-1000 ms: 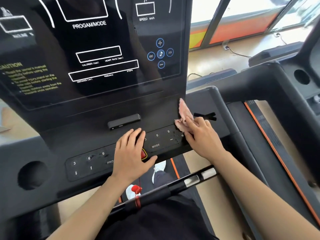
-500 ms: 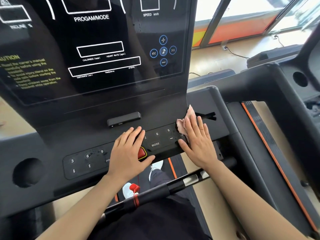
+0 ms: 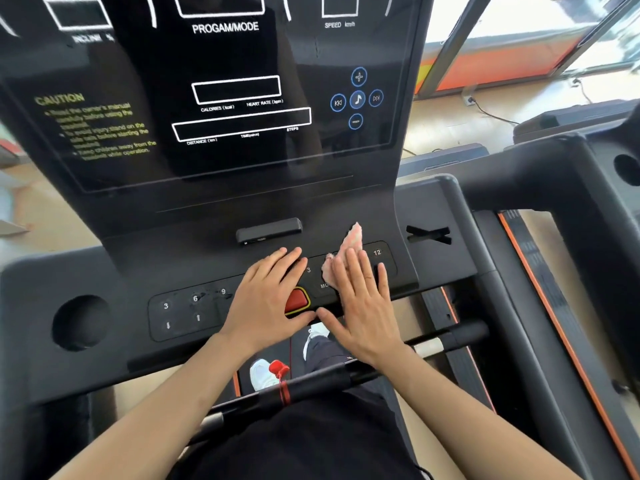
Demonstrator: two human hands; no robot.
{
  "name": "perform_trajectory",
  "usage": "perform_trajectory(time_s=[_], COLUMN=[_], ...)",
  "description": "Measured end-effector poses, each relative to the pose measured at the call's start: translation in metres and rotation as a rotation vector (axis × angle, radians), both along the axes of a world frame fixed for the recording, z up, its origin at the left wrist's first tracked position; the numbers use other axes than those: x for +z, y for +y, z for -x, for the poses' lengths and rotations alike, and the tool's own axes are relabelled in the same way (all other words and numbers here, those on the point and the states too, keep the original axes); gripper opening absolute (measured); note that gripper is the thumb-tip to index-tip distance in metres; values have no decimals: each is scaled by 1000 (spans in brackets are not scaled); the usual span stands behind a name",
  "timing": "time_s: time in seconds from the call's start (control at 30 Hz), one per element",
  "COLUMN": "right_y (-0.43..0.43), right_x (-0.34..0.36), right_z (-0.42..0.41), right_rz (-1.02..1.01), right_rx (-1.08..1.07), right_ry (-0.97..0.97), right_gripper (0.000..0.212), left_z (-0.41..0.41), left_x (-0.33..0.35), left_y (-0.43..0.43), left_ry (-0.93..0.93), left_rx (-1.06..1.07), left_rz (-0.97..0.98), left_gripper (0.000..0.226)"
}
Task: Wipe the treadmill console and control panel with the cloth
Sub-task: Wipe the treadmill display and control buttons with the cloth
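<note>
Pink cloth (image 3: pixel 350 244), soft and crumpled, lies on the right part of the treadmill's control panel (image 3: pixel 194 308), pinned under the flat, spread fingers of the right hand (image 3: pixel 363 306); a rumpled peak of it sticks up past the fingertips, just left of the printed "12". The hand presses palm-down with fingers extended rather than curled, so the fabric is held by pressure against the panel, not gripped in a fist. Just beside it, the left hand (image 3: pixel 266 299) rests flat and open on the middle of the same panel, holding nothing, its thumb lying below the red stop button (image 3: pixel 297 300), a rounded rectangle with a yellow border.

The panel is a matte black plastic strip with white numerals 3, 6 and 9 and small arrows on its left part, where faint smudges show near the 6 and 9. Above it rises the glossy black console screen (image 3: pixel 221 98), smooth and reflective, printed with white outlined boxes, yellow caution text and a cluster of blue circular music buttons (image 3: pixel 357 99). A small oblong black ledge (image 3: pixel 268 230) juts out between screen and panel. A round cup recess (image 3: pixel 81 322) sinks into the left side of the deck. Below the forearms runs a black cylindrical handlebar (image 3: pixel 311 386) with a red clip (image 3: pixel 278 369) attached.
</note>
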State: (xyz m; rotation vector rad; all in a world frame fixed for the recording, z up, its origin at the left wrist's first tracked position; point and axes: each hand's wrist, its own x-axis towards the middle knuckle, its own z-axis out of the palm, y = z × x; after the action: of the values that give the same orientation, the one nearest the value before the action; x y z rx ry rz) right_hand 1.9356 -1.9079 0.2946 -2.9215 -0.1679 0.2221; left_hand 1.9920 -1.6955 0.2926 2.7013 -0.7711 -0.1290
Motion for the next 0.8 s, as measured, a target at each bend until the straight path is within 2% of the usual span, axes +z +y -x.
perform_trajectory(time_s=[0.23, 0.43, 0.6, 0.8], right_y=[26, 45, 61, 94], right_x=[0, 1, -4, -4], right_z=[3, 3, 5, 7], right_rz=[7, -14, -9, 23], right_rx=[86, 99, 104, 120], right_ry=[-2, 3, -10, -4], right_gripper=[85, 84, 85, 88], left_z=[0, 39, 74, 83], left_x=[8, 11, -3, -12], left_y=[26, 96, 148, 155], left_ry=[2, -95, -61, -19], left_rx=[-21, 294, 601, 663], left_rz=[58, 77, -56, -22], left_gripper=[82, 86, 106, 111])
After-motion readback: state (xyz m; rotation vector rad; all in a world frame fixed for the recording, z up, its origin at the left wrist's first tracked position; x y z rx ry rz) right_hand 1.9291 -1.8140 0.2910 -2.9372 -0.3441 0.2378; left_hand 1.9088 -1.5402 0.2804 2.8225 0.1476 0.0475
